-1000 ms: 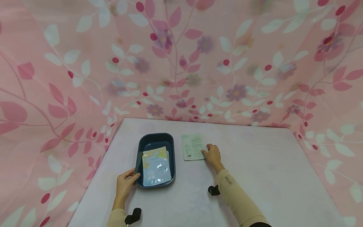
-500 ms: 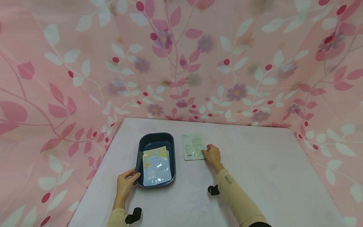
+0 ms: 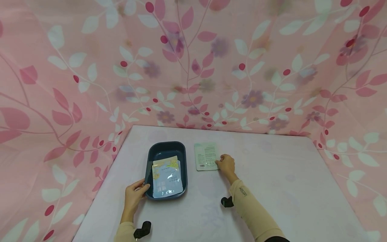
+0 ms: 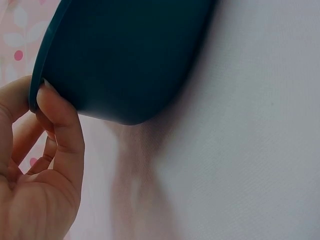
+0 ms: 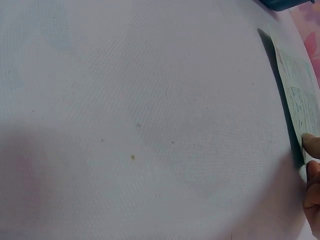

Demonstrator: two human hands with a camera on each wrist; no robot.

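Observation:
A dark blue rectangular tray [image 3: 163, 152] stands left of the middle in the head view. My left hand [image 3: 132, 198] pinches its near left rim; in the left wrist view the fingers [image 4: 62, 125] hold that rim beside the tray's outer wall [image 4: 125, 55]. Inside lies a shiny blue and yellow packet [image 3: 167, 179], with the edge of another one showing under it. To the tray's right is a flat pale green packet [image 3: 206, 156], printed side up. My right hand [image 3: 227, 166] pinches its lower right edge. The right wrist view shows a shadow under the packet's edge [image 5: 290, 85].
A white cloth covers the table [image 3: 272, 188]. Pink floral fabric [image 3: 193, 67] hangs behind it and at both sides. A black camera mount [image 3: 142, 230] sits at the left wrist, and a second black mount [image 3: 227, 202] at the right.

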